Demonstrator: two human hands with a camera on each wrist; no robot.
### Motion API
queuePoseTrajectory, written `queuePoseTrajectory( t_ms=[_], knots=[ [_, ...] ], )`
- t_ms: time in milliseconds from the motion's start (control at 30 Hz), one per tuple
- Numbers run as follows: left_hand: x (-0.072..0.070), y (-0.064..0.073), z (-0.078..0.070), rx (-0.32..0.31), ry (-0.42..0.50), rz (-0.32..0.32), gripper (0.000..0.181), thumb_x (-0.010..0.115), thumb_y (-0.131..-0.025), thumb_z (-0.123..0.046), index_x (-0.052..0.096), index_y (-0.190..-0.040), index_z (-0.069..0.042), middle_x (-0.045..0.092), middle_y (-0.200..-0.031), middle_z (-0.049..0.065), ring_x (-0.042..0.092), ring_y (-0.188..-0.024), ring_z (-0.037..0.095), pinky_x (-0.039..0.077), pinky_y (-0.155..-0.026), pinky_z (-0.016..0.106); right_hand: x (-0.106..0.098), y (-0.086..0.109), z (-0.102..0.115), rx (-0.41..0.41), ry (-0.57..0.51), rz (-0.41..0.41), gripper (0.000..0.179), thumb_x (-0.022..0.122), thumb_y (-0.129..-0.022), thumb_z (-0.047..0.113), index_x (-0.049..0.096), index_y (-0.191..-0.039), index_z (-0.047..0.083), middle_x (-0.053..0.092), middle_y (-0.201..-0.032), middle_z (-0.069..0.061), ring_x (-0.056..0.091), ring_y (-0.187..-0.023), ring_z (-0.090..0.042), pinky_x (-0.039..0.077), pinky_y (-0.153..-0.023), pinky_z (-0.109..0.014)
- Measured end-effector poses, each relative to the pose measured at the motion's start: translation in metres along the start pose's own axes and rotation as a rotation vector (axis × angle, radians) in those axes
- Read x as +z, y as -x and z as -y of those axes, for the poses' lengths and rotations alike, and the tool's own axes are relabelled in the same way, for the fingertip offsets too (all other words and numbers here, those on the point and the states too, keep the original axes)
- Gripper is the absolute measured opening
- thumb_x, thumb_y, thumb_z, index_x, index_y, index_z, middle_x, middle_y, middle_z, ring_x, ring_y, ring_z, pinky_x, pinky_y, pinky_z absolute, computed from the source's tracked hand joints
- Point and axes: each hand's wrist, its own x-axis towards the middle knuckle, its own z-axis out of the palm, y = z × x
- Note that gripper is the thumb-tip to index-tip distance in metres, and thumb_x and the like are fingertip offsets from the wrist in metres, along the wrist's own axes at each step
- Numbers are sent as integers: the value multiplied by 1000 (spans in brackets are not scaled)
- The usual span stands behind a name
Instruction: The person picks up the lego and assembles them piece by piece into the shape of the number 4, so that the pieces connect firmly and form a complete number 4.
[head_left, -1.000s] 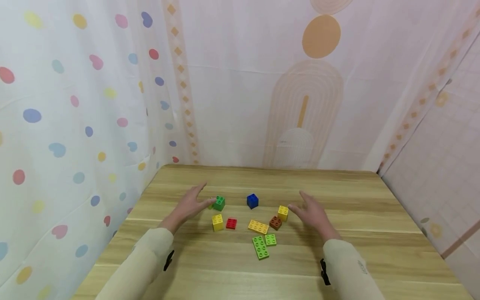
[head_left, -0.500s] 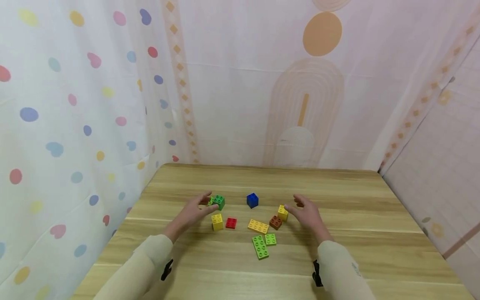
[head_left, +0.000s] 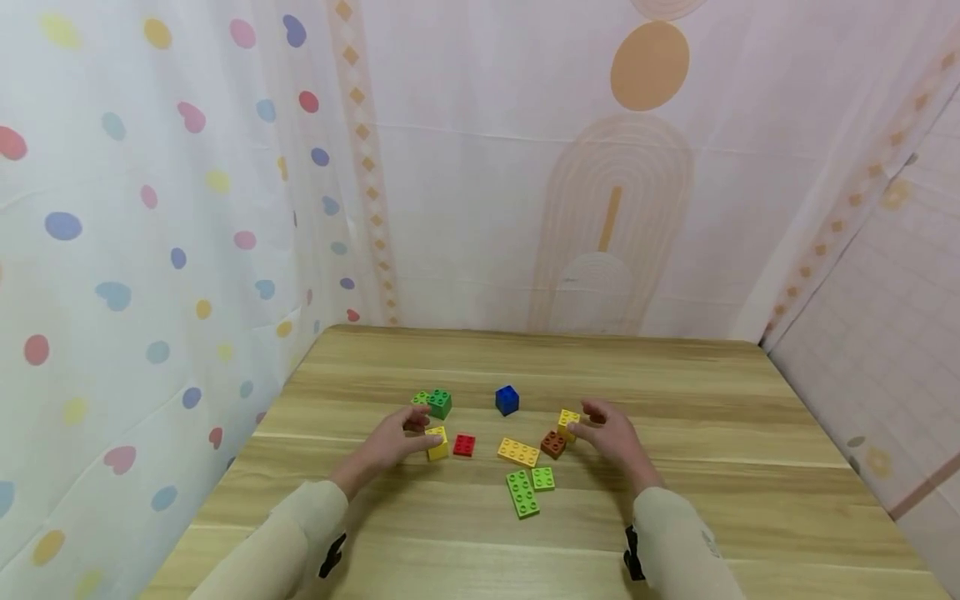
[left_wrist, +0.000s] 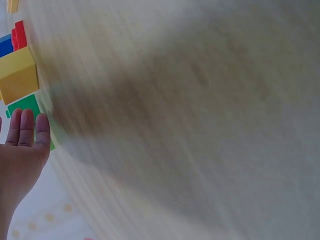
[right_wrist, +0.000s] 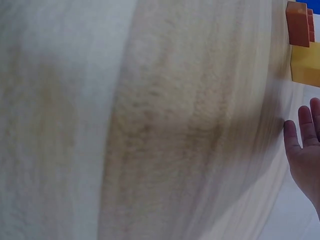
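Note:
My left hand (head_left: 389, 442) is at the left yellow brick (head_left: 437, 451), its thumb overlapping the brick's top in the head view. In the left wrist view its loose fingers (left_wrist: 26, 131) pass in front of a green brick (left_wrist: 29, 103), below the yellow one. On the other side, my right hand (head_left: 618, 435) has its thumb tip over the right yellow brick (head_left: 567, 419), which stands against a brown brick (head_left: 553, 445). Seen from the right wrist, that hand's fingers (right_wrist: 305, 122) are extended, with a gap between them and the yellow brick (right_wrist: 305, 65).
Between the hands lie a red brick (head_left: 464, 445), a flat yellow-orange brick (head_left: 517, 452) and a blue brick (head_left: 507, 401). Closer to me are a long lime brick (head_left: 522, 494) and a small lime one (head_left: 543, 478). Patterned curtains (head_left: 480, 208) surround the wooden table (head_left: 480, 550).
The left hand has come back from beside the green brick toward the left yellow brick. My right hand has shifted slightly left and nearer, its thumb reaching the right yellow brick. The bricks stay put.

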Motion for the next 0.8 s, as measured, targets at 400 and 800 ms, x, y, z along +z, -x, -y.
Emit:
queuePoseTrajectory(
  t_ms=[400,800],
  knots=[
    [5,8,5,-10,29,27,59,81,-84,-23,55,-131,0,59,-119,10,55,-110,25,45,-97,46,11,-1,-8,24,-2,-6,58,78,-88,24,57,-136,0,59,-132,-19,54,-121,-34,43,-100,-52],
    [8,8,13,-1,51,1,48,81,-84,-18,58,-123,-2,61,-113,8,56,-104,23,47,-89,39,13,-2,-6,13,24,-30,42,77,-89,16,64,-126,1,64,-122,-16,57,-112,-30,45,-97,-49]
  ],
)
